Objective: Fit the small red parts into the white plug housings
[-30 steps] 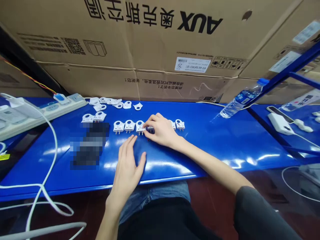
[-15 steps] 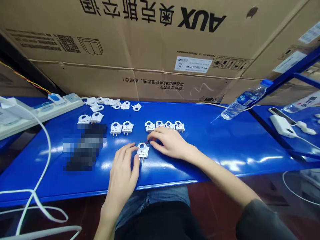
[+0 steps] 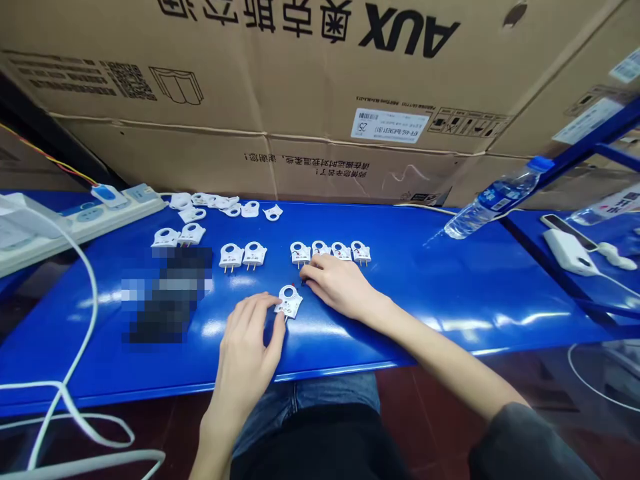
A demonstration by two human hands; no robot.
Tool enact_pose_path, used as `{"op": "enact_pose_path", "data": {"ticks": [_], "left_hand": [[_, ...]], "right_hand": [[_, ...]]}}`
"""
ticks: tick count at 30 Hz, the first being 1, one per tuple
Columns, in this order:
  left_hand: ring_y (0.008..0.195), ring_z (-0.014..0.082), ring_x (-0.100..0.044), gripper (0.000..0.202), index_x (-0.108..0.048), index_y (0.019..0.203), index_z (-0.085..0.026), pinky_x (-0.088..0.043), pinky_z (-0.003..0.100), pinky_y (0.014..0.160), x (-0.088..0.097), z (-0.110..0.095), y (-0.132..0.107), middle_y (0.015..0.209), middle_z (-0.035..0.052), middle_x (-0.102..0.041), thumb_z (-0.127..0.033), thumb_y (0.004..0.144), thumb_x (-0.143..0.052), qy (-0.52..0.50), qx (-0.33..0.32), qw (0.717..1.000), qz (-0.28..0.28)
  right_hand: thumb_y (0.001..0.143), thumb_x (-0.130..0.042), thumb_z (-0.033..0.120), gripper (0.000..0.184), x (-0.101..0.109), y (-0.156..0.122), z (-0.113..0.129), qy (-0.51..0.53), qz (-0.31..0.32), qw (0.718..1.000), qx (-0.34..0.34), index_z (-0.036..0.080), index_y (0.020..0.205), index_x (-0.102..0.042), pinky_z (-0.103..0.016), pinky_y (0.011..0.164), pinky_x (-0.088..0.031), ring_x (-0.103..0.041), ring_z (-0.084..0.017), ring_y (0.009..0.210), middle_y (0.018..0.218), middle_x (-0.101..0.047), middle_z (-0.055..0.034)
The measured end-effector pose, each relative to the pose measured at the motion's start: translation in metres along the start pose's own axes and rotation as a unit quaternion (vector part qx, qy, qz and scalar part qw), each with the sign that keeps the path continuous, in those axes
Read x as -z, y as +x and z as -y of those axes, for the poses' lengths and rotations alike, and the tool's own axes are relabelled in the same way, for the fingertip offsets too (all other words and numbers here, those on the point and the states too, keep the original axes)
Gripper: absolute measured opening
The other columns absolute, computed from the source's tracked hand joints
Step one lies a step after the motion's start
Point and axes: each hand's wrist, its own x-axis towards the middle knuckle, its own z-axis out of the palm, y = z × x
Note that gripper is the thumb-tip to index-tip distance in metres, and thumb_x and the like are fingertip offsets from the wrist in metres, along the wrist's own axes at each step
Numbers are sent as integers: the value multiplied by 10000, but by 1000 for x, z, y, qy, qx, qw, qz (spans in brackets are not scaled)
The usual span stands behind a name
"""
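A white two-pin plug point(image 3: 289, 301) lies on the blue table point(image 3: 450, 280) near its front edge. My left hand point(image 3: 247, 353) pinches the plug's lower left side between thumb and fingers. My right hand point(image 3: 340, 283) rests just right of the plug, fingers curled, its fingertips near a tiny dark part I cannot make out. Behind it stands a row of several white plugs point(image 3: 331, 251), and two more plugs point(image 3: 243, 255) sit to the left of the gap.
More white plug shells point(image 3: 220, 203) lie at the table's back left beside a power strip point(image 3: 80, 220). A blurred dark patch point(image 3: 167, 293) sits left. A water bottle point(image 3: 493, 198) lies at the right. Cardboard boxes point(image 3: 310, 93) wall the back. White cables point(image 3: 75, 373) hang left.
One plug left the row and now lies near the front edge, where my left hand has closed on it. My right hand drew back from the row to beside it.
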Motion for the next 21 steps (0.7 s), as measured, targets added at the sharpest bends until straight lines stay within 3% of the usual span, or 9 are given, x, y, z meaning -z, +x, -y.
{"op": "enact_pose_path", "data": {"ticks": [5,11,16,21], "left_hand": [[1147,292,-674,149,-623,1120,-252,-503,547,1052,0,-1,1,1141,80,-729,-324,1029,-530,4,-27,1000,4],[1072,258,-682,166,-620,1136,-263,-482,564,1127,-1,-2,1,1076,56,-735,-366,1007,-598,-29,-38,999,17],[1030,250,-692,205,-589,1146,-255,-476,574,1148,-2,-2,0,1043,43,-722,-391,995,-620,-35,-28,999,12],[1039,263,-699,286,-567,1202,-242,-520,540,1091,-3,-1,-3,1042,56,-720,-417,987,-636,-34,-20,999,5]], "right_hand": [[1066,-543,222,152,3,0,1,29,-26,999,-10,202,1108,-688,-305,765,-455,-615,-217,1006,1129,-686,-89],[1042,-584,202,193,5,-1,7,177,-73,981,-21,214,1209,-680,-308,868,-507,-648,-177,977,1091,-699,-50],[999,-677,221,69,5,-2,7,271,-36,962,3,209,1052,-720,-289,818,-513,-670,-155,883,980,-733,-15],[959,-726,195,66,6,-2,7,288,2,958,9,221,1016,-706,-269,749,-487,-681,-149,827,918,-754,12]]}}
